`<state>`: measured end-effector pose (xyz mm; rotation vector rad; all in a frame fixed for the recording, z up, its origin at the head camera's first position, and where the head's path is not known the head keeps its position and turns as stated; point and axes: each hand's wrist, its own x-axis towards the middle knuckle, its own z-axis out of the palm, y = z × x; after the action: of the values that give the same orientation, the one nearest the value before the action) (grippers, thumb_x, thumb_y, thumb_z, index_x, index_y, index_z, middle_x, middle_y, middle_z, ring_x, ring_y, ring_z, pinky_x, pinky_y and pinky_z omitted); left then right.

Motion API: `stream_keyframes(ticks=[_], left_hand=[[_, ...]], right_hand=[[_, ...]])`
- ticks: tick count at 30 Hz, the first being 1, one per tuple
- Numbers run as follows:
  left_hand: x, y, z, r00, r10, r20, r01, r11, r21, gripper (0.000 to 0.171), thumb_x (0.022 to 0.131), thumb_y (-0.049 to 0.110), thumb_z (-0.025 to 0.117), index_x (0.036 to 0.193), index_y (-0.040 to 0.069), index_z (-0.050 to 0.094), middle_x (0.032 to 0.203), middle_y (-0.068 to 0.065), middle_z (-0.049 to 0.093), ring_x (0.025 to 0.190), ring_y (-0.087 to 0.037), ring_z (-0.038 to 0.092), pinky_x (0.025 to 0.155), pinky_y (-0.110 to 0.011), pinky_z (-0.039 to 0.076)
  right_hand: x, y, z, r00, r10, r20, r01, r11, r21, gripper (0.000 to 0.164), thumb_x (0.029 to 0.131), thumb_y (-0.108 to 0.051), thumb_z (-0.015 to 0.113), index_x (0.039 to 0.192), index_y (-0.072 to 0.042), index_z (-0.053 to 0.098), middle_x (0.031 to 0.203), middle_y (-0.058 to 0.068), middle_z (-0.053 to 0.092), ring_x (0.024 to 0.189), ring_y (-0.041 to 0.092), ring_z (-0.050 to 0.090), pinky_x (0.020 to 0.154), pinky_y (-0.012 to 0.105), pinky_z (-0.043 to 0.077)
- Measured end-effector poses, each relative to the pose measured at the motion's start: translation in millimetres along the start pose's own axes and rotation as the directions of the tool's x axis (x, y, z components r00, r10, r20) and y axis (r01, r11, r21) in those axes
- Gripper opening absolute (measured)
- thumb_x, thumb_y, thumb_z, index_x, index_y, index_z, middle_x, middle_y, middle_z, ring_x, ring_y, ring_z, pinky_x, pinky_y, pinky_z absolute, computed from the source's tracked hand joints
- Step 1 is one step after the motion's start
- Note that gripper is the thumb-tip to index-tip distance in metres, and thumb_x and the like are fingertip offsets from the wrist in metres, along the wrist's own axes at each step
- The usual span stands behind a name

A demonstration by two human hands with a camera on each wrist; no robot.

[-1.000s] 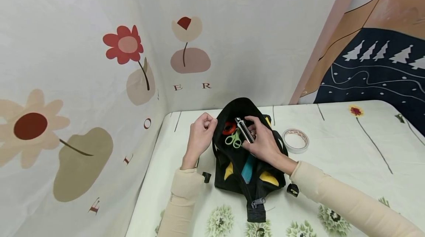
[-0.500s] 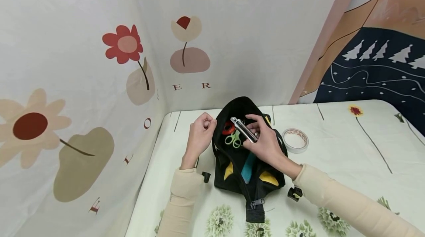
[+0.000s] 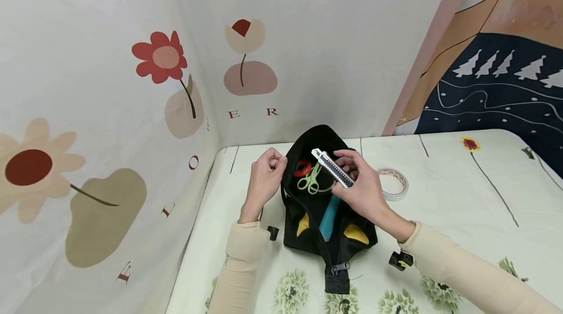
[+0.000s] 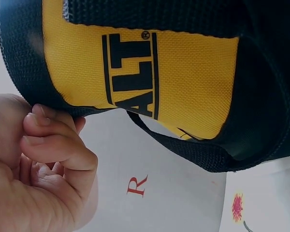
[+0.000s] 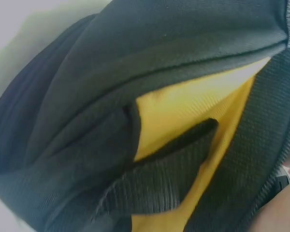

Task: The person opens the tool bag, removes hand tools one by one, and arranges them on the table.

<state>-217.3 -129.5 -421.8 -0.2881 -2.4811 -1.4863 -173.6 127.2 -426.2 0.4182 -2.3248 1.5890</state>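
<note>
A black tool bag (image 3: 323,137) with yellow panels lies unzipped on the table. My left hand (image 3: 264,177) pinches its left rim; the left wrist view shows the curled fingers (image 4: 63,150) at the black edge beside the bag's yellow side. Over the opening, my right hand (image 3: 364,187) grips a silver-and-black utility knife (image 3: 333,167), its tip pointing up and left. Inside the bag are green-handled scissors (image 3: 309,182) and a red ring-shaped thing (image 3: 302,168). A teal piece (image 3: 330,218) shows nearer the front. Only a sliver of my right hand (image 5: 280,210) enters the right wrist view.
A roll of tape (image 3: 393,184) lies right of the bag on the white floral tablecloth (image 3: 440,191). Toward me runs the bag's strap end with a zipper pull (image 3: 340,268). Printed fabric walls (image 3: 334,50) rise behind and to the left.
My right hand has drawn back to the right with the utility knife, which now shows more of its length above the opening. My left hand has stayed at the rim.
</note>
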Motion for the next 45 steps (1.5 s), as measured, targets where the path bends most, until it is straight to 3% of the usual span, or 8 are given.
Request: stream_keyframes(ticks=[5,15,25,30,37,45], left_hand=[[0.5,0.1,-1.1,1.000,0.004,-0.003,-0.004,1.000,0.008,0.016,0.109,0.012,0.065,0.093,0.009,0.064,0.063,0.009,0.037,0.057,-0.015,0.037,0.059,-0.030,0.031],[-0.4,1.0,-0.3,1.000,0.005,0.001,-0.005,1.000,-0.001,0.016,0.109,0.012,0.066,0.093,0.009,0.064,0.062,0.009,0.038,0.057,-0.014,0.037,0.059,-0.031,0.031],[4.3,6.1,0.8,1.000,0.018,0.013,-0.019,1.000,0.016,0.017,0.108,0.013,0.067,0.092,0.010,0.064,0.062,0.009,0.039,0.056,-0.013,0.038,0.060,-0.031,0.031],[4.3,5.2,1.1,1.000,0.021,0.011,-0.022,0.999,0.032,0.018,0.108,0.012,0.067,0.091,0.010,0.063,0.062,0.009,0.039,0.056,-0.013,0.038,0.059,-0.030,0.032],[1.7,2.9,0.5,1.000,0.010,0.010,-0.010,1.000,0.025,0.019,0.109,0.011,0.067,0.091,0.010,0.062,0.062,0.009,0.038,0.057,-0.015,0.038,0.060,-0.030,0.032],[-0.4,0.3,-0.3,1.000,0.003,0.008,-0.003,1.000,0.012,0.018,0.109,0.012,0.066,0.091,0.009,0.063,0.062,0.009,0.038,0.057,-0.015,0.038,0.059,-0.030,0.031]], right_hand=[[-2,3,-14,0.998,-0.016,-0.053,0.016,1.000,-0.011,0.072,0.076,0.014,0.072,0.144,-0.005,0.065,0.125,0.017,0.072,0.098,0.021,0.058,0.079,0.018,0.046],[-8,15,-51,0.980,0.021,-0.197,-0.031,0.998,-0.048,0.074,0.076,0.016,0.075,0.146,-0.006,0.064,0.125,0.017,0.072,0.097,0.009,0.056,0.079,0.015,0.044],[-22,38,-90,0.953,0.040,-0.299,-0.093,0.981,-0.168,0.068,0.080,0.013,0.073,0.146,-0.001,0.062,0.123,0.017,0.070,0.097,0.002,0.054,0.081,0.012,0.041],[-29,50,-100,0.943,0.051,-0.330,-0.131,0.965,-0.227,0.069,0.081,0.010,0.076,0.147,0.000,0.061,0.124,0.014,0.068,0.096,-0.002,0.053,0.082,0.012,0.039],[-30,66,-110,0.926,0.061,-0.372,-0.167,0.951,-0.260,0.070,0.082,0.011,0.074,0.149,0.000,0.059,0.127,0.021,0.069,0.097,-0.005,0.050,0.083,0.012,0.037],[-29,85,-119,0.883,0.181,-0.433,-0.291,0.935,-0.203,0.074,0.082,0.010,0.074,0.152,-0.005,0.058,0.126,0.008,0.066,0.097,-0.003,0.049,0.083,0.011,0.038]])
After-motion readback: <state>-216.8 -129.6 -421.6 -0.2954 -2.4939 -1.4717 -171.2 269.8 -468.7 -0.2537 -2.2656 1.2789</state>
